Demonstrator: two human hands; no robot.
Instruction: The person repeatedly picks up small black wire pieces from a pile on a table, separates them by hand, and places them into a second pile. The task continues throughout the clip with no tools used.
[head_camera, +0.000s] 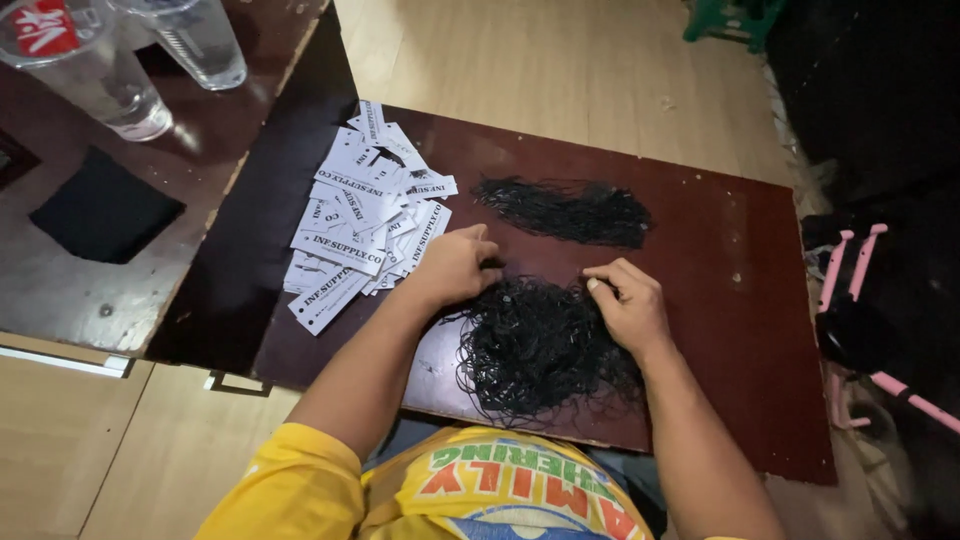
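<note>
**Both hands at the heap of black strings**

My left hand (455, 265) and my right hand (630, 305) rest on the far edge of the tangle (535, 350), a loose heap of thin black strings just below the centre of the frame, on the dark red board (730, 300). The heap lies close to my body, I think so that I can reach it without stretching.

My left hand is half closed, with fingers curled down, and its fingertips touch the upper left edge of the tangle. I cannot tell if a string is really pinched there. My right hand is also curled, thumb and forefinger brought together at the upper right edge, as if they nip a strand, but the strand itself is too thin to see.

The tangle has no clear direction; it is roundish, with loops going everywhere. The bundle (565, 212) above it, in the upper middle of the frame, is different: its strings lie combed together, and its long axis runs left to right, slightly downward to the right.

The tags (360, 225), white paper with black print, are spread in a pile to the left of my left hand, near to it. Two clear cups (130, 55) stand in the upper left corner, well apart.
</note>
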